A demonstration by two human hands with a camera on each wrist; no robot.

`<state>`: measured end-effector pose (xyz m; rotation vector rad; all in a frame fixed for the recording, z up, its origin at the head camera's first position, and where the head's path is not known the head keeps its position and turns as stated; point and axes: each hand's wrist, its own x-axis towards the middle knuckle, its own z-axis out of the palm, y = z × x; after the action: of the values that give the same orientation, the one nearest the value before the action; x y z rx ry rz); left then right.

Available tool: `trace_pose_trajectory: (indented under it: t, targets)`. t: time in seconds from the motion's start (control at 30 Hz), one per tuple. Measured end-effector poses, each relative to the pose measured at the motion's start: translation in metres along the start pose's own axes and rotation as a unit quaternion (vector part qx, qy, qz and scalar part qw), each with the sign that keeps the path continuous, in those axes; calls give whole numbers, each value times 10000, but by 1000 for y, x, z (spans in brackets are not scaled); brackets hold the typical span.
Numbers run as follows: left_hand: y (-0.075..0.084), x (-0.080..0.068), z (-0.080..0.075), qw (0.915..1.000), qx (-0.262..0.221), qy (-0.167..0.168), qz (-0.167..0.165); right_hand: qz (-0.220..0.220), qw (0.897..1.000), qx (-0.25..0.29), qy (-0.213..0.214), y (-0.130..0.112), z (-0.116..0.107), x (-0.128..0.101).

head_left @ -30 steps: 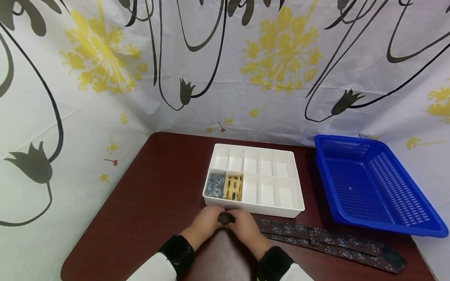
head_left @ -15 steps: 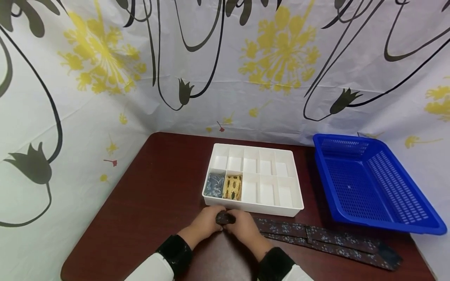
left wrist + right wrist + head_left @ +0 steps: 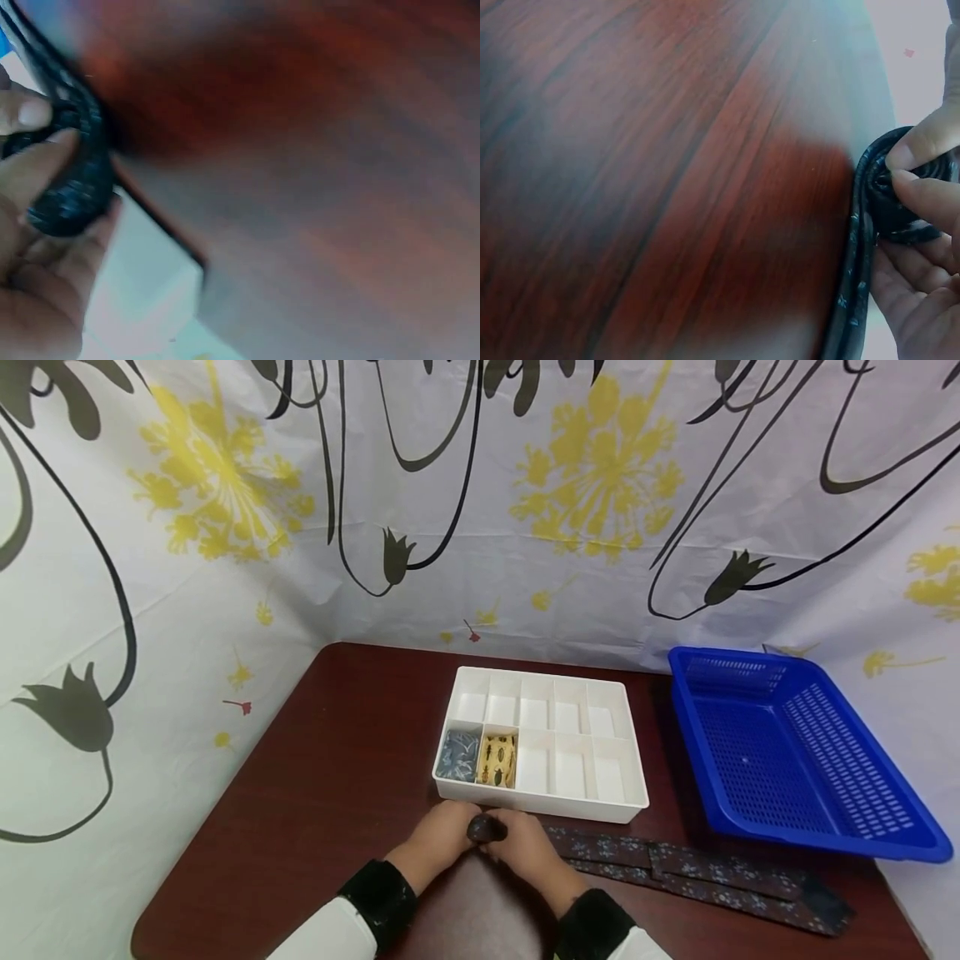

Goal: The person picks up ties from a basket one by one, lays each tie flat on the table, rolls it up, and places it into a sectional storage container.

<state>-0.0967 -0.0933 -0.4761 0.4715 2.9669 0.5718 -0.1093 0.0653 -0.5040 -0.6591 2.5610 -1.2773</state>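
Both hands hold the rolled end of a dark necktie (image 3: 720, 883) with a small pale flower pattern. Its folded length stretches to the right over the table. My left hand (image 3: 442, 835) grips the roll from the left, and my right hand (image 3: 527, 850) from the right. In the right wrist view, thumb and fingertip pinch the coil (image 3: 881, 180), whose spiral shows edge-on. In the left wrist view, fingers curl about the dark roll (image 3: 75, 187). Just beyond the hands stands a white divided box (image 3: 555, 806). Two front-left compartments hold a blue-grey patterned rolled cloth (image 3: 458, 756) and a yellow insect-print rolled cloth (image 3: 498, 762).
A blue perforated basket (image 3: 832, 852) stands at the right side of the brown table (image 3: 315, 793). A white flower-printed sheet (image 3: 465, 610) hangs behind and beside the table.
The necktie's far end has slid a little to the left, toward the hands. The roll between the hands has turned slightly. Box and basket stay where they were.
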Motion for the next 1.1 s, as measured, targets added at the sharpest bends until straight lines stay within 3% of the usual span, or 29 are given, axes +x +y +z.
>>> trace_pose_trajectory:
  t: [0.17, 0.23, 0.3, 0.43, 0.5, 0.57, 0.67, 0.8, 0.9, 1.0, 1.1]
  targets:
    - [24, 3, -3, 9900, 1029, -381, -891, 23, 9994, -311, 122, -7, 0, -2]
    - [29, 4, -3, 9857, 1246, -493, -1024, 111, 9992, -366, 146, -8, 0, -2]
    - [28, 4, -2, 9874, 1167, -492, -951, 207, 9989, -385, 141, -8, 0, -3]
    - [9, 3, 1, 9992, -108, -155, -344, 207, 9994, -201, 169, -1, 1, -3]
    - [-5, 0, 3, 9946, -1031, -49, -73, 118, 9997, -68, 193, 3, 2, -4]
    - [-16, -2, 6, 9846, -1747, -55, 54, 55, 9998, 112, 179, 7, 1, -4]
    - [-24, -3, 10, 9775, -2108, -58, 96, 67, 9996, 264, 95, 9, -1, -4]
    - [-19, -2, 10, 9891, -1427, 29, 360, 70, 9995, 306, -53, 8, -3, -5]
    - [-9, 0, 7, 9973, -650, -6, 340, 41, 9998, 147, -92, 6, -4, -5]
    - [4, 0, 4, 9999, 80, -114, 1, -7, 9999, -110, -48, 1, -5, -5]
    - [16, 3, 2, 9967, 624, -283, -431, 89, 9994, -328, -22, -3, -6, -4]
